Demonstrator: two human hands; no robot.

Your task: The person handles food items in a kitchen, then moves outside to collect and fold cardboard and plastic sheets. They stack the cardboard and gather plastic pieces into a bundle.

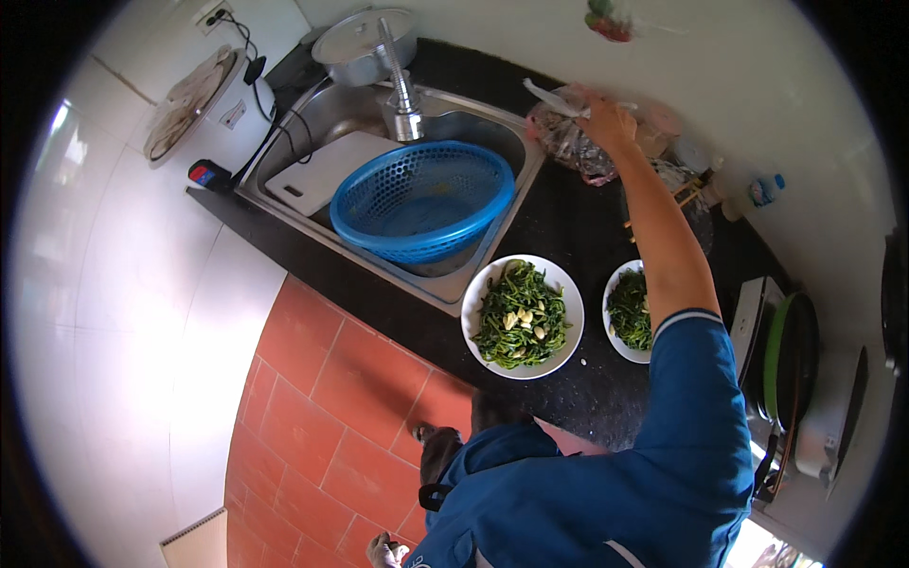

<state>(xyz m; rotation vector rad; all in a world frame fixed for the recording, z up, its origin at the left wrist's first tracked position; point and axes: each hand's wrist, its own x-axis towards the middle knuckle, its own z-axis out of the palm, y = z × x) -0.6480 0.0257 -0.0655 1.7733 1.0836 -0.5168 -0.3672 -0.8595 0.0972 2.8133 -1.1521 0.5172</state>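
Observation:
My right arm stretches across the counter to its back edge. There my right hand [606,121] is closed on the top of a crumpled plastic bag [571,140], clear with reddish patches, and a whitish strip sticks out beside the fingers. The bag's contents are hard to make out. A white plate [471,327] of cooked greens with garlic cloves [523,320] lies on the counter near me. Another white plate [615,345] of greens sits partly hidden under my forearm. My left hand is out of view.
Left of the plates, a steel sink [445,289] holds a blue basket [421,237] and a white cutting board [331,166] under a faucet [405,118]. A lidded pot [365,43] and white cooker [222,118] stand behind and left. A green-rimmed pan [791,360] is right.

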